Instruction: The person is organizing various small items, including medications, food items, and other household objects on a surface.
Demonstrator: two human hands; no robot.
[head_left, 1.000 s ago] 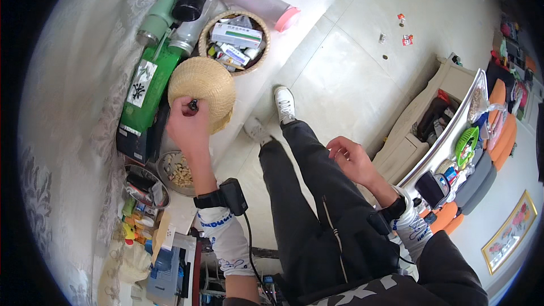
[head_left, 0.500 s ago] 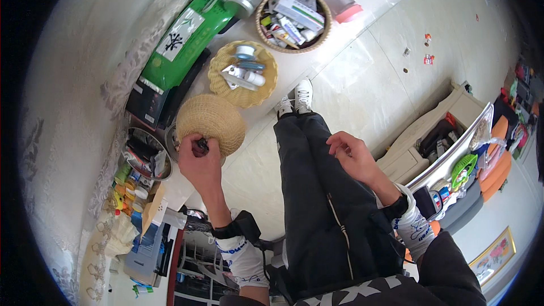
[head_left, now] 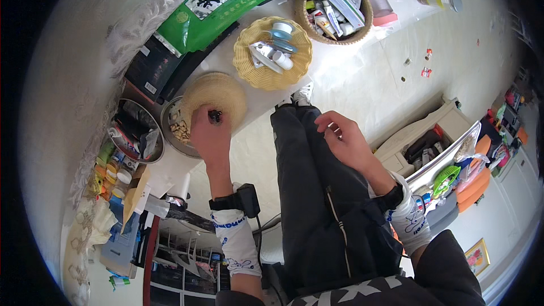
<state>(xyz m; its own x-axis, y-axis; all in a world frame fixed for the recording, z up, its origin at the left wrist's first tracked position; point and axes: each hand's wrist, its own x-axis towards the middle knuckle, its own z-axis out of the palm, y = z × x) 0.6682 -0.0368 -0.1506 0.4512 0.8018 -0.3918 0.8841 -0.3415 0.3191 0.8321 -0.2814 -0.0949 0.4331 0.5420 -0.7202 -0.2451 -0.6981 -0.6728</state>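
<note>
My left hand (head_left: 209,136) is closed around the dark knob of a round, domed straw lid (head_left: 218,88). Below and to the left of the lid, a round metal bowl (head_left: 168,114) shows part of its inside, with small brown and cream pieces (head_left: 180,130) in it. The lid hides the bowl's right part, and I cannot tell whether the two touch. Over my dark trousers hangs my right hand (head_left: 345,141), its fingers loosely bent and apart, holding nothing.
Beyond the lid stand a scalloped wicker basket (head_left: 245,59) of small items and a round basket (head_left: 368,20) of tubes and boxes. A green bag (head_left: 195,25) lies at the back left. Another bowl (head_left: 160,150) with dark packets sits left. Wrappers (head_left: 426,72) dot the floor.
The lid, in my left hand, has shifted right relative to the metal bowl, so more of the bowl and its contents show. My right hand stays over my legs. The whole view has shifted a little.
</note>
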